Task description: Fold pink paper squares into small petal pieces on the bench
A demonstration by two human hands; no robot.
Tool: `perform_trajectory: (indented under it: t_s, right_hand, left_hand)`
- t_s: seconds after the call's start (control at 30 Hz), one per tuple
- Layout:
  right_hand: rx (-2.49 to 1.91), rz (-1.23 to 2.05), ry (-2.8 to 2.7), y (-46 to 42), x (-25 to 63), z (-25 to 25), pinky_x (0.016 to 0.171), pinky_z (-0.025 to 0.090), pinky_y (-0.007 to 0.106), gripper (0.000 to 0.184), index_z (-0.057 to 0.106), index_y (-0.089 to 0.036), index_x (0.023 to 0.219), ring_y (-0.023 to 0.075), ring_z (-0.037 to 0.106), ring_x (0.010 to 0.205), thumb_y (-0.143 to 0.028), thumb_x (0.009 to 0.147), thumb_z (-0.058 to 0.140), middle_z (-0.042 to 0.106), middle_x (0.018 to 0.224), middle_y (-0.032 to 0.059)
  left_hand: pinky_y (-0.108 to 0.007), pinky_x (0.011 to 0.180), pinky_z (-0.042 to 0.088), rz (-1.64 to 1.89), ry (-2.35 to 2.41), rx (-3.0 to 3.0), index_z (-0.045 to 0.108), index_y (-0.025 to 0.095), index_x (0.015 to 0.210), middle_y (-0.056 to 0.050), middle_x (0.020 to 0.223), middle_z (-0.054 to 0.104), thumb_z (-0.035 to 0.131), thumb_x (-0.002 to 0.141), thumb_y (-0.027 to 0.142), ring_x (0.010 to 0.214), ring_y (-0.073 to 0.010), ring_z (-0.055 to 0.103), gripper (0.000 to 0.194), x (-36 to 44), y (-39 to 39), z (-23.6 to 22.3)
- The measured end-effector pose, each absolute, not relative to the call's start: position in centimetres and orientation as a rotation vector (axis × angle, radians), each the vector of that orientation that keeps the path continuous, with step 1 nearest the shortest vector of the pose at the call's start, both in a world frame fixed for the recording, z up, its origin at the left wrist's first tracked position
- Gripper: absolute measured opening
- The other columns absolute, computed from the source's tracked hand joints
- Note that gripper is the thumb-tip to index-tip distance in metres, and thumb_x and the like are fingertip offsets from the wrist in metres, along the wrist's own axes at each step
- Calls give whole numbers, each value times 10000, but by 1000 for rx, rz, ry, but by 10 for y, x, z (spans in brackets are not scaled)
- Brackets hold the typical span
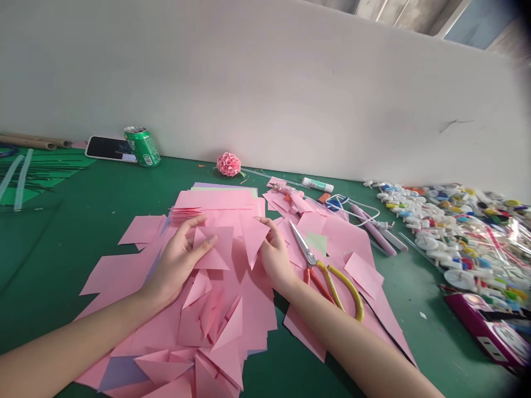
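My left hand [182, 249] pinches a flat pink paper square [218, 249], its thumb lying on top. In my right hand [274, 254] is a pink paper triangle [253, 237], gripped at its right edge; a fold along it cannot be made out clearly. Beneath both hands spreads a heap of pink paper sheets [257, 309]. Several folded pink paper pieces [224, 326] lie nearest me. Just right of my right hand rest scissors [334, 276] with yellow handles, partly over a red-handled tool [319, 284].
At the back stand a green can [143, 146] and a pink paper ball [228, 164], with a phone [110, 148] beside the can. A glue stick [317, 184] and a pink glue gun [377, 229] lie right of centre. Small coloured parts [456, 221] and a purple power strip [487, 329] occupy the right.
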State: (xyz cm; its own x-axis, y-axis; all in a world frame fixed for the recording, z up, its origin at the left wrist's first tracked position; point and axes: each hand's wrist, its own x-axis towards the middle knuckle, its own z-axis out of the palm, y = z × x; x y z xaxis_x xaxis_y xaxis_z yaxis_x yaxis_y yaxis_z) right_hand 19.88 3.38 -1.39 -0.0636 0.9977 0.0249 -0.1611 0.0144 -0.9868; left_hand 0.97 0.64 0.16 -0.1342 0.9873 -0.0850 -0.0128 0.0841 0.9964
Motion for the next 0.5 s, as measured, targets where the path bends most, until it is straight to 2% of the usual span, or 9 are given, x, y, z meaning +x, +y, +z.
perform_trajectory:
  t_s: [0.13, 0.27, 0.33, 0.43, 0.5]
  right_hand:
    - [-983, 1374, -1056, 35, 196, -10, 515, 389, 207, 321, 568, -235, 1073, 115, 538, 619, -199, 759, 513, 627, 839, 2]
    - [-942, 1416, -992, 36, 195, -5, 512, 419, 212, 278, 544, -226, 1026, 134, 598, 651, -208, 749, 536, 635, 837, 11]
    - [-915, 1432, -992, 35, 195, -4, 529, 444, 224, 268, 535, -227, 1010, 138, 606, 649, -209, 743, 554, 635, 819, 7]
    - [-866, 1454, -1015, 34, 196, -4, 550, 455, 228, 233, 538, -233, 984, 126, 595, 638, -205, 755, 565, 629, 815, 0]
    - [-876, 1443, -1041, 34, 196, -5, 515, 424, 212, 216, 548, -231, 985, 110, 561, 597, -214, 770, 561, 615, 797, -5]
  left_hand:
    - [-245, 574, 488, 1182, 1296, 1089, 556, 264, 1227, 39, 684, 615, 766, 722, 443, 636, -168, 626, 575, 10, 5, 4]
    - [-292, 575, 522, 1127, 1244, 1034, 596, 229, 977, 9, 742, 679, 773, 700, 467, 654, -205, 665, 406, 12, 4, 7]
    - [-294, 577, 524, 1131, 1261, 1046, 591, 214, 876, 4, 746, 679, 792, 667, 480, 656, -203, 661, 394, 13, 4, 7]
    - [-293, 590, 518, 1164, 1316, 1105, 611, 199, 871, -7, 758, 668, 799, 629, 520, 707, -214, 655, 444, 14, 4, 9]
    - [-295, 601, 511, 1186, 1347, 1137, 626, 193, 890, -15, 777, 668, 796, 620, 538, 732, -221, 649, 470, 15, 4, 10]
